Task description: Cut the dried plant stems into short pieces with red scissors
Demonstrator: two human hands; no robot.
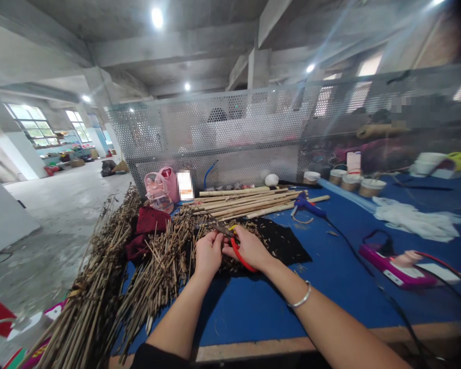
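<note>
In front of me, my right hand (252, 249) is wrapped round a pair of scissors (238, 256) with red and yellow handles. Their dark blades point left, just above my left hand (209, 252). Its thumb and fingers are pinched together close to the blades; whatever sits between them is too small to make out. Beneath both hands lies a black cloth (288, 241) strewn with dry plant bits. Left of my left hand is a spread of dried stalks with seed heads (163, 261), and a larger bundle of dried stalks (88, 302) lies farther left.
Pale wooden sticks (249, 202) lie behind my hands, beside a blue glue gun (309, 204). To the right are a purple power strip (397, 266) with cables and a crumpled white plastic bag (415, 218). Pink bag (168, 184), dark red cloth (151, 220) and perforated metal screen (249, 123) stand behind.
</note>
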